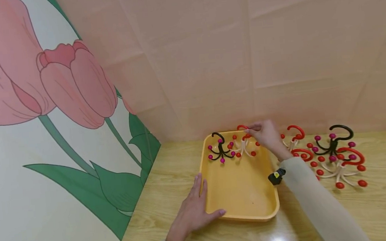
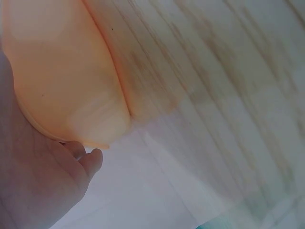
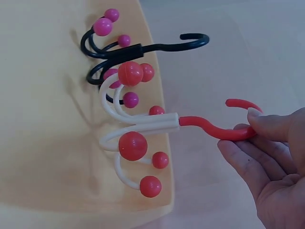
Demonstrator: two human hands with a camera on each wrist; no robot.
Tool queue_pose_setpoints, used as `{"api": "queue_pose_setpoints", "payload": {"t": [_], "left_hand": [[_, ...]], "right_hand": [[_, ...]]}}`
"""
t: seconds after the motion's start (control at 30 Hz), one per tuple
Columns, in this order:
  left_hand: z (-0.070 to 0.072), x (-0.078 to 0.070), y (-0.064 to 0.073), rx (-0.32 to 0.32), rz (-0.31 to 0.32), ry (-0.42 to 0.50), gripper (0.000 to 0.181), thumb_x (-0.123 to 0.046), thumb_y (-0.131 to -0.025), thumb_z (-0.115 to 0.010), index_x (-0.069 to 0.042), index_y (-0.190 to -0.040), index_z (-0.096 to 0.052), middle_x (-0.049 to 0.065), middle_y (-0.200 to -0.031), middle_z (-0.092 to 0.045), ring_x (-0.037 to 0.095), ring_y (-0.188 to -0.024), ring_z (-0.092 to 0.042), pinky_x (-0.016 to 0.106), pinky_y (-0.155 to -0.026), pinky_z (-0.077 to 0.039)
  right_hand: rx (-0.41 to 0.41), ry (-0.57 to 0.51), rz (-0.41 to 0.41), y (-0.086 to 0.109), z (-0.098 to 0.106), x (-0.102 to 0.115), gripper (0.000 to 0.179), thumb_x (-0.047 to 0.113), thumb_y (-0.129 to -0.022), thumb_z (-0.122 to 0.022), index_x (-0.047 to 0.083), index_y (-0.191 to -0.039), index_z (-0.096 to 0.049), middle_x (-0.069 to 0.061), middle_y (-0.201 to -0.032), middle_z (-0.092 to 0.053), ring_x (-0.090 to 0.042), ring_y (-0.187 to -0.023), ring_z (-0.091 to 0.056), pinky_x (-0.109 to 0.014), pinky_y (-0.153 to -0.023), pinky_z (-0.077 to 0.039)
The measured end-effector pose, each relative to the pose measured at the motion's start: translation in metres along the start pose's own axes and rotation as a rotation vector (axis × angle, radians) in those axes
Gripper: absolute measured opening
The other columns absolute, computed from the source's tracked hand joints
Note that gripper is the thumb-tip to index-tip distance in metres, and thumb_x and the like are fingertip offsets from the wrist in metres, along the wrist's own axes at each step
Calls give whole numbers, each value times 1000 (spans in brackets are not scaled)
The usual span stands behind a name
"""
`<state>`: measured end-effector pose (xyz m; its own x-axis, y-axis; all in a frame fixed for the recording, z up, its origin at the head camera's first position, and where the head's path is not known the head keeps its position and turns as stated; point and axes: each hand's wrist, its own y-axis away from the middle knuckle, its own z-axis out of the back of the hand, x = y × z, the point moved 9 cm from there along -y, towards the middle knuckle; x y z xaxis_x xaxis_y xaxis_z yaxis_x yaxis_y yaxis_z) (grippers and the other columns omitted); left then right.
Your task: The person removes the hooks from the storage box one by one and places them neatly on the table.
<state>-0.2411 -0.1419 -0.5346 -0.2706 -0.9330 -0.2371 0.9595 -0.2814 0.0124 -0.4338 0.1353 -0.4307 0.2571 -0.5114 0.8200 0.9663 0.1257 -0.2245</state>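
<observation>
Head view: your right hand (image 1: 264,135) pinches white hook (image 1: 244,145) over yellow tray (image 1: 237,193), beside 1 black hook (image 1: 220,149); left hand (image 1: 193,209), fingers extended, touches tray.

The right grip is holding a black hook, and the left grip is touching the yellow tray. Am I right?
Almost! The hook is red, not black: the right wrist view shows the right grip holding the red hook of a white hanger. The left grip is touching the yellow tray.
</observation>
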Motion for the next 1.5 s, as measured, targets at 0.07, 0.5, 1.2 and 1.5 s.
{"api": "queue_pose_setpoints", "payload": {"t": [0.07, 0.5, 1.2, 1.5], "left_hand": [[1, 0, 0, -3, -6, -7, 121, -93, -87, -41, -10, -170, -13, 9, -179, 11, 27, -167, -3, 52, -122, -44], [2, 4, 2, 0, 8, 22, 120, -91, -87, -48, -10, -169, -13, 7, -179, 12, 27, -167, -3, 54, -120, -45], [-1, 4, 3, 6, -3, 50, 123, -94, -86, -42, -10, -170, -12, 10, -180, 8, 29, -167, -7, 52, -118, -48], [-2, 4, 2, 9, 1, 46, 123, -95, -85, -41, -10, -170, -11, 9, -180, 9, 28, -167, -5, 53, -118, -48]], "right_hand": [[-14, 11, -3, 2, 3, 6, 27, 19, -102, -71, -2, -118, -77, -25, -111, -79, -21, -78, -74, -24, -56, -54], [-89, 30, 93, 23, 31, 48, 26, 19, -101, -72, 1, -118, -79, -22, -110, -80, -37, -93, -80, -19, -60, -57], [-191, 5, 178, 100, 96, 87, 33, 29, -100, -74, 4, -121, -78, -23, -113, -79, 16, -80, -68, -11, -64, -57], [-253, 47, 138, 132, 121, 76, 28, 25, -94, -81, 11, -119, -81, 31, -96, -76, 17, -76, -68, -16, -48, -50]]}}
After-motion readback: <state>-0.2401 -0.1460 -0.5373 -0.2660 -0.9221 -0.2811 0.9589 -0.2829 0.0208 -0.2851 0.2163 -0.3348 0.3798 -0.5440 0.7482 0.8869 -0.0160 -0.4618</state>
